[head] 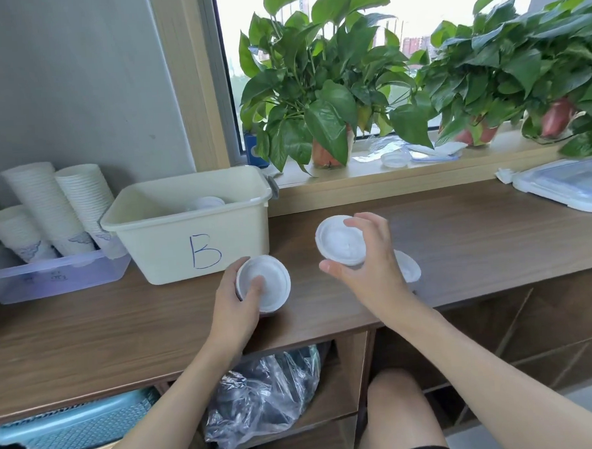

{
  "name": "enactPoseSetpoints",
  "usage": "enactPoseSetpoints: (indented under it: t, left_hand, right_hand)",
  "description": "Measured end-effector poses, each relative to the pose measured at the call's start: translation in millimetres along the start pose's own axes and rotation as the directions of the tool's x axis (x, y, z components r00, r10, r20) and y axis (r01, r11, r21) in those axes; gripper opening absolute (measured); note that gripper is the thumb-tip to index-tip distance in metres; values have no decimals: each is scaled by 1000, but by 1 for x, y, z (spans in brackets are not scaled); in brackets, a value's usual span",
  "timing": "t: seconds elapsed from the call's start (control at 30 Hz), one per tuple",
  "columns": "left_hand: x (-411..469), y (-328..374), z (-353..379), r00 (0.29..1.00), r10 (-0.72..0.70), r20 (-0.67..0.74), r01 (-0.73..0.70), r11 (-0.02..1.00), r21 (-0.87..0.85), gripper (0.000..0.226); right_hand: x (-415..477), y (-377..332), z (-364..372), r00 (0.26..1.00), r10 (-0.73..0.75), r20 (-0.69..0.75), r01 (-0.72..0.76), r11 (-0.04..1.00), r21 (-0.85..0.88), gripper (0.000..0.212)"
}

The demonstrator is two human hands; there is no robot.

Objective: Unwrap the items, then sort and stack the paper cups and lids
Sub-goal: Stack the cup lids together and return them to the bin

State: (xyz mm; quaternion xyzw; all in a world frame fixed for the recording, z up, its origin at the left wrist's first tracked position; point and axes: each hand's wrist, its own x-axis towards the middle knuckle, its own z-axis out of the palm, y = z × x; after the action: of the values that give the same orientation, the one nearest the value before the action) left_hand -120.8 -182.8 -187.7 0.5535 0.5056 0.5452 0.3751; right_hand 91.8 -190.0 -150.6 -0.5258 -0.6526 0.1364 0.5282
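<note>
My left hand [238, 297] grips a small stack of white lids [269, 280] just above the wooden counter, thumb pressed on the top lid. My right hand [365, 258] pinches another white lid [338, 241] tilted in the air to the right. A further white lid [408, 264] lies on the counter behind my right hand, partly hidden. A cream bin marked "B" [188, 230] stands at the left with lids [206, 202] inside. Tall stacks of white paper cups [64, 205] lean in a clear purple tray [50, 278] at the far left.
Potted green plants [322, 96] line the windowsill, with clear plastic wrap and a small lid [394, 157] beside them. A clear food box lid [567, 184] lies at the counter's right end. Under the counter are a plastic-lined bin [262, 397] and a blue basket [78, 424].
</note>
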Motion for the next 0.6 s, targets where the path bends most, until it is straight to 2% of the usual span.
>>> enactPoseSetpoints:
  t: [0.07, 0.17, 0.3, 0.43, 0.6]
  left_hand:
    - [-2, 2, -8, 1000, -29, 4, 29, 995, -97, 52]
    - [-4, 3, -19, 999, -38, 3, 38, 982, -186, 44]
    - [-4, 4, -28, 1000, -21, 0, 20, 979, -204, 28]
    - [2, 0, -29, 997, -34, -62, 26, 992, -123, 21]
    - [5, -1, -29, 993, -117, 2, 115, 972, -203, 40]
  right_hand:
    - [-6, -9, 19, 997, -20, 71, 16, 998, 56, 65]
    - [-17, -16, 49, 985, -42, 170, 22, 992, 123, 66]
    - [-26, -21, 80, 972, -53, 228, 5, 979, 206, 64]
    - [-27, -22, 97, 976, -61, 208, 7, 968, 252, 65]
    - [-20, -20, 111, 969, -110, 221, 55, 968, 245, 71]
